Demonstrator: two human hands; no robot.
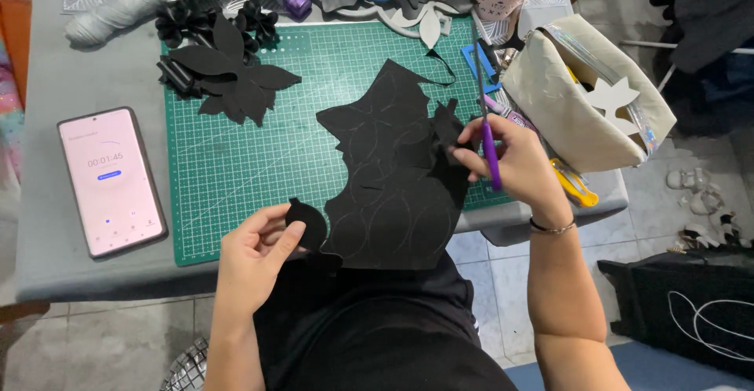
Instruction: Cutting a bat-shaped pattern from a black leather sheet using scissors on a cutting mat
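On the green cutting mat (pixel 236 163) lay a big black sheet (pixel 385 187), many traced petals uncut. Finished black petals (pixel 232 77) waited behind. The right hand (pixel 510 159) gripped purple scissors (pixel 488 144); the left hand (pixel 255 253) pinched one cut piece (pixel 308 220).

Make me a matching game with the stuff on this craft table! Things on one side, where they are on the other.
Things:
1. phone
2. scissors
3. small black cutout
4. black petal pile

Places:
A. in the left hand
B. top left of the green cutting mat
C. in the right hand
D. on the grey table, left of the mat

Pairs: 1-D, 2-C, 3-A, 4-B
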